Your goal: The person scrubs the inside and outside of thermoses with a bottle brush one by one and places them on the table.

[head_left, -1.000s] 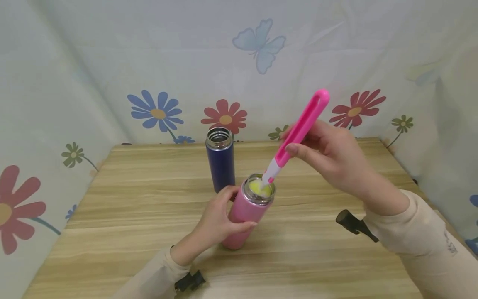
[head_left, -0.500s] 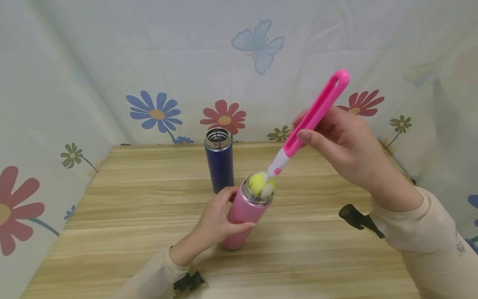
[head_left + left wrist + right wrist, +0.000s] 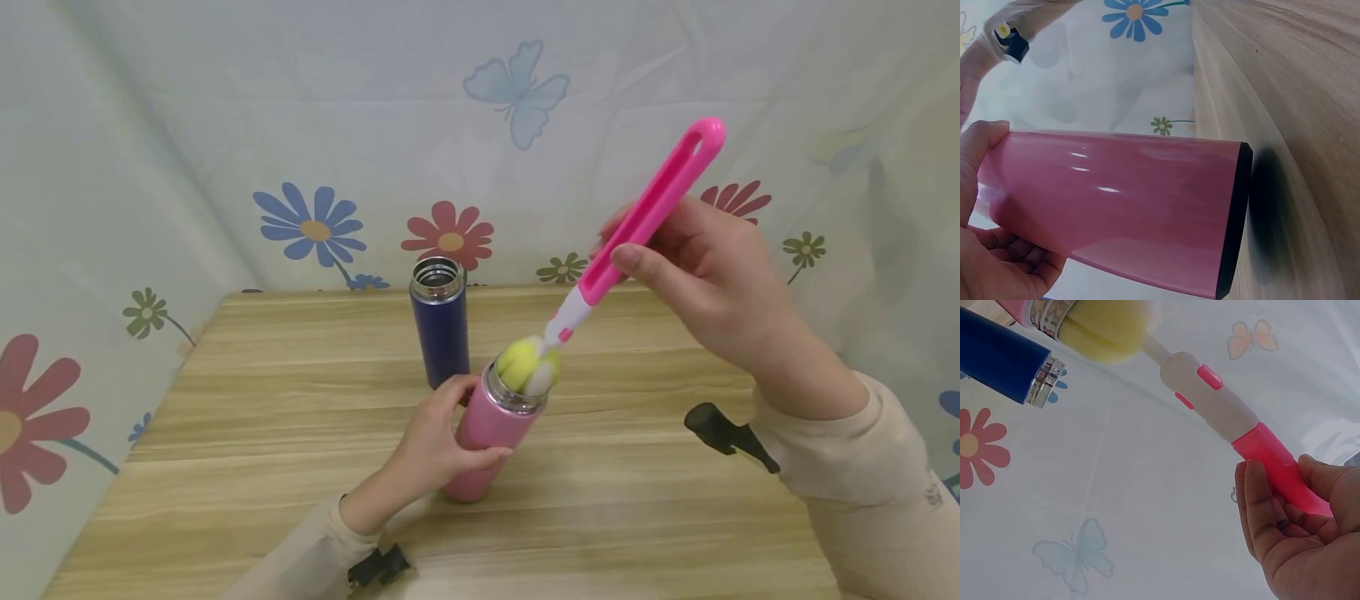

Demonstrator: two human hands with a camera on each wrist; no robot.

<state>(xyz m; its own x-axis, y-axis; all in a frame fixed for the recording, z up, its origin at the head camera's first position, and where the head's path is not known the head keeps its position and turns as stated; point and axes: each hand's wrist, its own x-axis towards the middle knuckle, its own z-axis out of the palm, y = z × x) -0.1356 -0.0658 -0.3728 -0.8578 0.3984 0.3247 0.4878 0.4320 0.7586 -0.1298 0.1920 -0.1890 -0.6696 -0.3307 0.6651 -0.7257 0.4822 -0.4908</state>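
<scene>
The left hand point(image 3: 429, 437) gripped the pink bottle point(image 3: 492, 423), the right hand point(image 3: 723, 287) a brush point(image 3: 656, 204), sponge point(image 3: 521, 367) partly inside; only left wrist showed the black base point(image 3: 1235, 219).

Desk point(image 3: 630, 517): pale wood grain running side to side, filling the lower middle of the head view.
Blue bottle point(image 3: 441, 337): upright on the desk, open-mouthed, just left of the frame's centre.
Pink bottle point(image 3: 497, 427): tilted, lower centre of the frame; whether its base touches the desk is unclear.
</scene>
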